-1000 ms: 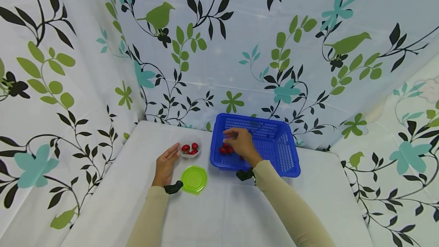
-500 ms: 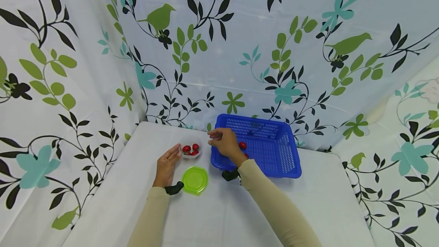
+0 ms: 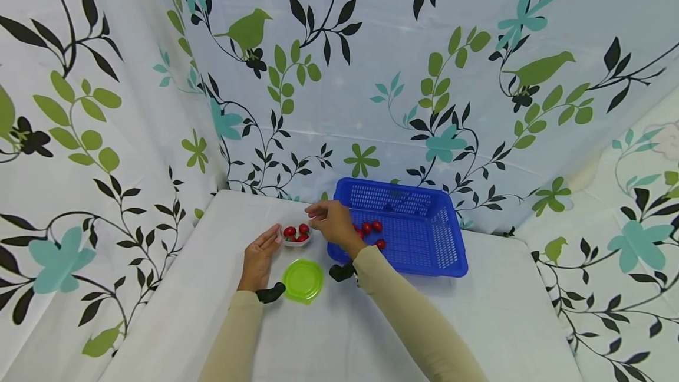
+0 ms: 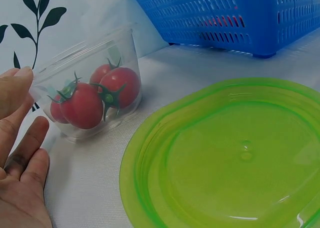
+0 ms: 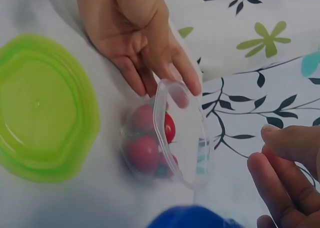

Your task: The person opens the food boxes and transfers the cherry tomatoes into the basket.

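Note:
A clear plastic container (image 4: 55, 68) with several red tomatoes (image 4: 85, 105) in it, green stems on them, stands on the white table. My left hand (image 3: 258, 258) pinches its rim between thumb and fingers, and the right wrist view shows it tipped toward that camera. My right hand (image 3: 335, 224) hovers just right of the container, over the left edge of the blue basket (image 3: 414, 246). Its thumb and fingers (image 5: 265, 173) are loosely bent and apart, with nothing seen between them. More red tomatoes (image 3: 376, 226) lie in the basket's left part, some hidden by the right hand.
A green lid (image 3: 302, 281) lies flat on the table (image 3: 339, 335) in front of the container, between the two forearms. A patterned cloth (image 3: 350, 75) hangs behind and at both sides of the table.
My right hand has moved left from above the basket's tomatoes to beside the container, uncovering more of them. My left hand and the container have stayed in place.

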A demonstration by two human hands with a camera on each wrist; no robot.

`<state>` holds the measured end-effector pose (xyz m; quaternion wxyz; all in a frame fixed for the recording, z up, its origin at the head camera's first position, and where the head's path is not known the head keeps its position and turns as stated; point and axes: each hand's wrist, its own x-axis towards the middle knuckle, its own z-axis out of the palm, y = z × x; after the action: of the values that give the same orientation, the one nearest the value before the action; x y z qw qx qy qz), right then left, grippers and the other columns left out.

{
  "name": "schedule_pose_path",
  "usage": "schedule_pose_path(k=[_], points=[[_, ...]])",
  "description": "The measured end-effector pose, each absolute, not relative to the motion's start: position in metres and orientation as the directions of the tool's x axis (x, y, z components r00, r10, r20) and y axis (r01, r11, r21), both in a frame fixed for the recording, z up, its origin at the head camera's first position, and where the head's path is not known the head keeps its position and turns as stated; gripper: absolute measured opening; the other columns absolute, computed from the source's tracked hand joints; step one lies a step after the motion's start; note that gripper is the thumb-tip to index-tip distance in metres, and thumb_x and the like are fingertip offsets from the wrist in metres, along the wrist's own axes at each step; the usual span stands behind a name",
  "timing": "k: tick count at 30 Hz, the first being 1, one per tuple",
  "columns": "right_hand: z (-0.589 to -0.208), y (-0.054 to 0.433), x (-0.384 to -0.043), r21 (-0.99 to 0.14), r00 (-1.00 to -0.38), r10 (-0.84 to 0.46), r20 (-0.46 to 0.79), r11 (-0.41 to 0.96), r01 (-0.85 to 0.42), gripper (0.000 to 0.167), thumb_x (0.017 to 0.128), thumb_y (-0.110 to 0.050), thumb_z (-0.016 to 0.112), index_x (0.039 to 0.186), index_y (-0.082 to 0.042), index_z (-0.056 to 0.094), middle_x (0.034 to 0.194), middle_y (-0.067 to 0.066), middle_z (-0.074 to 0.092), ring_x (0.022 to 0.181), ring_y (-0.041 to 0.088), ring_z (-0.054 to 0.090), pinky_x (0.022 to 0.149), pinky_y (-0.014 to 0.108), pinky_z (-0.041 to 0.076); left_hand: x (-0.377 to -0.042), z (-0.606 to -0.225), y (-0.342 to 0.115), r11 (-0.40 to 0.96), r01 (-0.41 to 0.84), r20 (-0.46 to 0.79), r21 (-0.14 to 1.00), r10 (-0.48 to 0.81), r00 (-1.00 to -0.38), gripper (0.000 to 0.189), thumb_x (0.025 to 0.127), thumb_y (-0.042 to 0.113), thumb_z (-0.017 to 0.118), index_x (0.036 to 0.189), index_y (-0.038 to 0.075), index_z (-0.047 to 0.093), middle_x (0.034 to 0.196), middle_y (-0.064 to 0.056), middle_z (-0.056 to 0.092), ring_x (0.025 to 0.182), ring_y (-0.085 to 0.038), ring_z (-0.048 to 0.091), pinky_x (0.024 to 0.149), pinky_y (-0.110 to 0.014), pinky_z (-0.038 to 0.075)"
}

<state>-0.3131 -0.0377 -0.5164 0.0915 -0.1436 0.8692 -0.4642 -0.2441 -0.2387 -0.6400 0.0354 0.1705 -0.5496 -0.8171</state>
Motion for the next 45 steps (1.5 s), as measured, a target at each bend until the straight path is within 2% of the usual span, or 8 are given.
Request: schedule_pose_path(k=[10,18,25,32,35,40,45], points=[[-0.524,-0.061,-0.312,-0.818,-0.927,-0.374,-0.031,0.543,-0.192,0.028,0.096,-0.001,0.076,0.119,-0.016,0.08,0.109,-0.001,0.079,0.094,0.012,0.073,0.084,0.027,0.065,-0.244,-0.643,-0.241,-0.428,-0.121,-0.245,0.895,-0.246,-0.938,0.049,0.104,0.011,0.069,0.152,0.013,0.06,0.161,0.002,0.056,0.153,-0.01,0.046,0.129,-0.029,0.033],[-0.533,-0.072,-0.314,-0.787,-0.918,-0.395,-0.037,0.577,-0.217,0.028,0.095,0.002,0.075,0.118,-0.012,0.08,0.113,0.008,0.08,0.09,0.012,0.073,0.08,0.025,0.065,-0.245,-0.644,-0.241,-0.414,-0.113,-0.231,0.903,-0.246,-0.941,0.049,0.104,0.008,0.069,0.152,0.012,0.06,0.161,0.001,0.056,0.154,-0.012,0.046,0.125,-0.025,0.038],[-0.536,-0.08,-0.315,-0.765,-0.902,-0.431,-0.02,0.588,-0.264,0.029,0.094,0.004,0.075,0.119,-0.011,0.08,0.111,0.006,0.08,0.094,0.013,0.073,0.089,0.026,0.064,-0.244,-0.643,-0.241,-0.415,-0.101,-0.218,0.904,-0.245,-0.945,0.05,0.103,0.007,0.07,0.152,0.011,0.06,0.161,0.0,0.056,0.154,-0.012,0.046,0.125,-0.025,0.039],[-0.541,-0.086,-0.317,-0.779,-0.889,-0.457,-0.033,0.569,-0.263,0.03,0.092,0.008,0.075,0.119,-0.005,0.079,0.112,0.01,0.08,0.094,0.016,0.074,0.087,0.027,0.064,-0.243,-0.643,-0.241,-0.434,-0.092,-0.213,0.896,-0.241,-0.947,0.049,0.102,0.009,0.071,0.15,0.011,0.061,0.16,0.0,0.057,0.151,-0.01,0.049,0.126,-0.026,0.037],[-0.543,-0.089,-0.317,-0.764,-0.895,-0.442,-0.065,0.599,-0.24,0.029,0.093,0.006,0.075,0.119,-0.007,0.08,0.111,0.009,0.08,0.093,0.014,0.072,0.088,0.028,0.064,-0.243,-0.645,-0.241,-0.434,-0.091,-0.214,0.896,-0.243,-0.946,0.05,0.102,0.009,0.071,0.15,0.011,0.061,0.16,0.0,0.057,0.151,-0.01,0.049,0.127,-0.027,0.037],[-0.548,-0.093,-0.317,-0.722,-0.905,-0.415,-0.095,0.654,-0.224,0.028,0.094,0.004,0.075,0.116,-0.012,0.081,0.108,0.005,0.081,0.092,0.013,0.072,0.088,0.03,0.064,-0.243,-0.644,-0.24,-0.418,-0.088,-0.208,0.904,-0.253,-0.945,0.05,0.102,0.007,0.071,0.151,0.01,0.06,0.16,-0.002,0.057,0.151,-0.011,0.049,0.12,-0.02,0.043],[-0.552,-0.096,-0.319,-0.668,-0.911,-0.408,-0.069,0.696,-0.261,0.031,0.092,0.004,0.075,0.113,-0.017,0.083,0.107,0.0,0.083,0.1,0.016,0.074,0.099,0.036,0.058,-0.242,-0.641,-0.239,-0.406,-0.07,-0.185,0.911,-0.253,-0.949,0.051,0.102,0.007,0.07,0.152,0.007,0.058,0.162,-0.006,0.054,0.152,-0.014,0.049,0.111,-0.012,0.048]])
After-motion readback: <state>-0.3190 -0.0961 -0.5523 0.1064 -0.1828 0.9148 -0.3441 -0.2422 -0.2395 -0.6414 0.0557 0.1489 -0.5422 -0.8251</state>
